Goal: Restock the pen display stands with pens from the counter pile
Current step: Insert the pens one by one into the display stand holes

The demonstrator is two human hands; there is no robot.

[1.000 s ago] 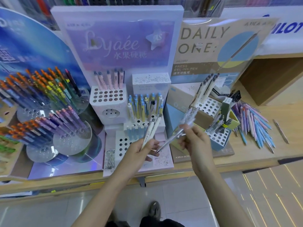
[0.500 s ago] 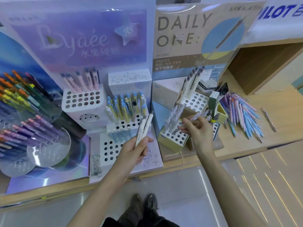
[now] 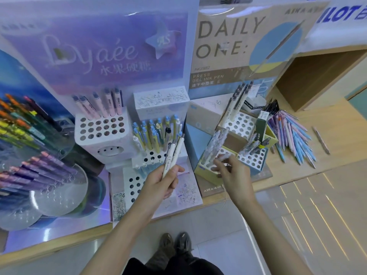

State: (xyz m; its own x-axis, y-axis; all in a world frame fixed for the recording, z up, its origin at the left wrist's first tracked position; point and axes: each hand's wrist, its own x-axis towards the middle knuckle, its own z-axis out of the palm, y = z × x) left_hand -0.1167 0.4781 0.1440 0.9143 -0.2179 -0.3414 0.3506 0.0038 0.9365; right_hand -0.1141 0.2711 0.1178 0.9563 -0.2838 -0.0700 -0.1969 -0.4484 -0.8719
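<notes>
My left hand (image 3: 161,182) grips two white pens (image 3: 173,153) upright in front of the purple Lyaée stand (image 3: 99,129). My right hand (image 3: 233,172) hovers over the yellow perforated block (image 3: 206,174) of the Daily One stand, and a blurred translucent pen (image 3: 223,157) sits pinched at its fingertips. A few clear patterned pens (image 3: 215,142) stand in that yellow block. The counter pile of pink, purple and blue pens (image 3: 292,135) lies to the right of the stands, apart from both hands.
Blue-and-yellow pens (image 3: 156,132) fill the Lyaée middle tier; its lower tier (image 3: 135,184) shows open holes. A round acrylic carousel (image 3: 39,167) of coloured pens stands at the left. One loose pen (image 3: 321,139) lies right of the pile. The counter's front edge runs below my wrists.
My right hand dropped from chest height down to the yellow block with the translucent pen. My left hand kept its two white pens. The view shifted right and closer.
</notes>
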